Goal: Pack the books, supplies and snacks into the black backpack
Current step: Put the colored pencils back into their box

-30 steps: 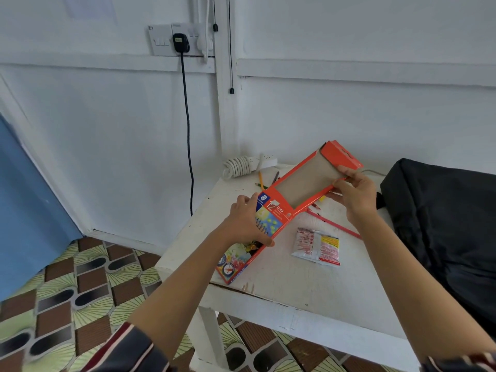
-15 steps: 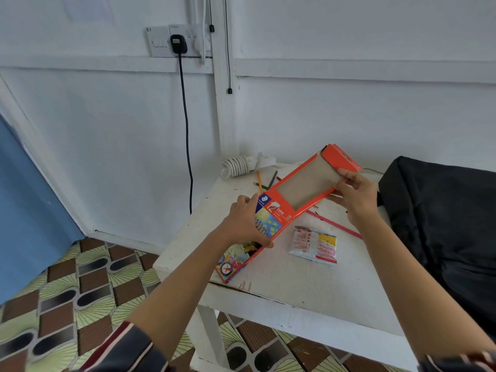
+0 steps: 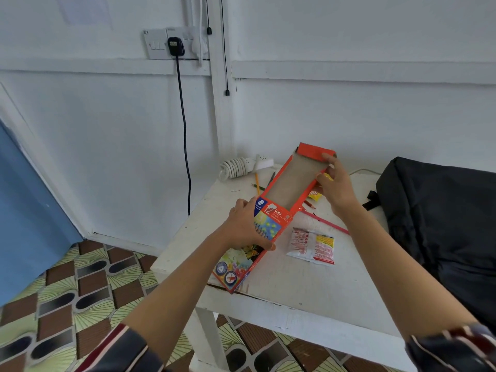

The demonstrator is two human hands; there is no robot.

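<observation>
Mid-frame, the left hand (image 3: 241, 226) grips the pencil box (image 3: 279, 208) low, the right hand (image 3: 335, 186) pinches its empty upper end — best kept level and steady for reloading the loose pencils (image 3: 257, 181).

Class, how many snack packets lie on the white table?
2: a white-and-red packet beside the pencil box; a yellow packet half hidden behind it. Others may be hidden.

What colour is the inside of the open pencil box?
Brown cardboard, inside the pencil box; head view.
</observation>
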